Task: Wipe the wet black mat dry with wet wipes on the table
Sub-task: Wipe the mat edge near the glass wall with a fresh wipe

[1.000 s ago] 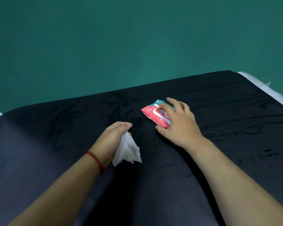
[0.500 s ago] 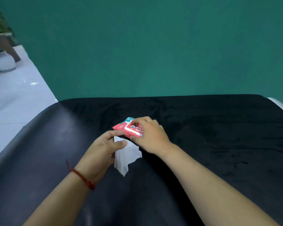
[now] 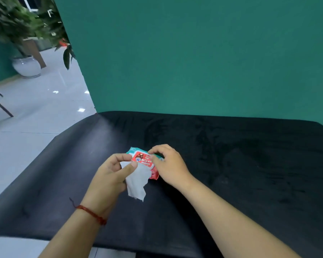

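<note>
Right hand [image 3: 169, 163] is gripping the pack [image 3: 144, 160] steady over the mat's [image 3: 231, 164] middle, seemingly so left hand [image 3: 110, 175], pinching a wipe [image 3: 137, 180], can draw it free.

Two hands show, one left hand [image 3: 110, 175] and one right hand [image 3: 171, 164], with one red wipes pack [image 3: 144, 159] between their fingertips. One white wipe [image 3: 138, 181] hangs below the left thumb. One black mat [image 3: 231, 164] lies under the fingers, one red bracelet [image 3: 91, 214] sits behind them, and one plant pot [image 3: 26, 67] stands far beyond.
</note>
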The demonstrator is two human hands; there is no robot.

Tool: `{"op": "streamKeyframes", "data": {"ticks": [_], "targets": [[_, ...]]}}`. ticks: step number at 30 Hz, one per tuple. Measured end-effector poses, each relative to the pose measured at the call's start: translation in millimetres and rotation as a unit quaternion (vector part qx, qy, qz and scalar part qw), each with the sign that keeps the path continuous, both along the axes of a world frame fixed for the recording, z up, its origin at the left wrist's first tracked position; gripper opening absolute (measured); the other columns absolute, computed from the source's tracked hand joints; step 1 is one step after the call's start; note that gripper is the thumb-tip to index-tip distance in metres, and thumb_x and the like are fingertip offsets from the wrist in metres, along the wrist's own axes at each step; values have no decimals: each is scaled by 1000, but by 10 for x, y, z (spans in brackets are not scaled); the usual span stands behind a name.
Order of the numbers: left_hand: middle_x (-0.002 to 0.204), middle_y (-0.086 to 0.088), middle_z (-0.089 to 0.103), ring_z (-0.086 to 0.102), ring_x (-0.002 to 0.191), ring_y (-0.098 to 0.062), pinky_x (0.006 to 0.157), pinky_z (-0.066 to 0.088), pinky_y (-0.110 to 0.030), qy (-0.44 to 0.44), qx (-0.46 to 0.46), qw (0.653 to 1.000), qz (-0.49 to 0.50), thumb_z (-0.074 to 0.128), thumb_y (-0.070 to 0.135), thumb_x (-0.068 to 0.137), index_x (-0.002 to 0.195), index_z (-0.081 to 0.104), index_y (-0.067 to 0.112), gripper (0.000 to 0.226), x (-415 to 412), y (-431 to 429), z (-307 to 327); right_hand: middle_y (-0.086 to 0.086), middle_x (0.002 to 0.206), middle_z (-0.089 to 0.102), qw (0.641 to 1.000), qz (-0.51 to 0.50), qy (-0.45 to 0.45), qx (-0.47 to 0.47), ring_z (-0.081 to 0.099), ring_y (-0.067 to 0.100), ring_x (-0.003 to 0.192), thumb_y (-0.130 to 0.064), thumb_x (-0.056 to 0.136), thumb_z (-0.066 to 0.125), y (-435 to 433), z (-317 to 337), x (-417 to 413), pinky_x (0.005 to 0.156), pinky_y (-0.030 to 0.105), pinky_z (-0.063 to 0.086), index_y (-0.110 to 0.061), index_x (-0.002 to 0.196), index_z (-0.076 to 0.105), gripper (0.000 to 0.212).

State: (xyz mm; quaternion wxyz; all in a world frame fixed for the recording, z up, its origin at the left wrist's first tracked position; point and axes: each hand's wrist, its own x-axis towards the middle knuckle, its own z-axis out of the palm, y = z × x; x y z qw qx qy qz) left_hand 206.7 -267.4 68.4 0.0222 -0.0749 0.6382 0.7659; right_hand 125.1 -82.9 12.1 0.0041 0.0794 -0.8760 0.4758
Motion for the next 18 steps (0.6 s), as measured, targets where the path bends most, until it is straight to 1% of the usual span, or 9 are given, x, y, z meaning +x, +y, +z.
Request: {"op": "streamKeyframes", "data": {"ticks": [2,3,5,7,9,11,13,15,18], "targets": [[113,-17,77,76,105,-36,86,63,-49,5,5,1000,-3,65,5,100,117,59,2,19,40,104,-5,-8,108,78,976,-15,-133,-171,73,16,103,-40,101,59,194,239,274,93,35,52,-22,101,80,28],[113,-17,77,75,107,-36,93,60,-53,9,7,1000,-5,65,5,100,118,58,2,19,61,178,-5,-2,106,79,961,7,-177,-212,75,19,99,-43,100,59,301,328,425,91,36,51,-17,101,80,33],[113,-16,77,74,108,-36,98,57,-58,23,1,1000,-11,65,6,101,117,59,2,17,122,350,5,4,109,79,954,42,-200,-218,74,17,96,-43,98,68,505,415,714,90,34,51,-15,103,79,31],[113,-16,77,73,109,-37,99,56,-61,45,-16,999,-16,69,11,100,114,63,8,15,180,491,4,8,106,79,956,40,-190,-221,72,15,93,-34,96,76,655,441,942,88,35,53,-18,97,79,16],[112,-10,77,73,108,-33,98,56,-61,76,-57,995,-17,76,21,96,110,68,18,16,253,626,14,9,99,79,956,-1,-164,-242,72,17,89,-25,96,77,814,479,1092,86,36,55,-18,92,76,8],[108,-4,76,73,100,-25,92,60,-50,107,-113,988,-15,76,19,95,108,69,22,15,366,750,17,6,91,77,950,-45,-143,-273,73,18,88,-21,99,72,960,568,1229,85,38,56,-15,92,73,9],[101,-2,72,71,89,-23,82,62,-43,131,-151,979,-27,75,15,97,109,69,26,17,504,881,21,-2,80,73,945,-75,-122,-295,73,19,89,-20,102,65,1103,699,1364,88,39,56,-15,92,69,12],[84,6,64,63,75,-16,76,63,-43,134,-184,970,-87,76,21,96,113,69,34,22,680,1027,24,-4,76,69,944,-87,-106,-301,70,20,89,-19,103,60,1257,809,1481,92,43,57,-14,93,66,12],[71,7,52,49,66,-7,69,51,-28,146,-295,924,-194,74,34,97,116,71,42,20,907,1253,73,-2,77,65,951,-95,-75,-284,69,22,84,-25,106,57,1495,1001,1704,86,42,60,-16,94,64,16]]}}
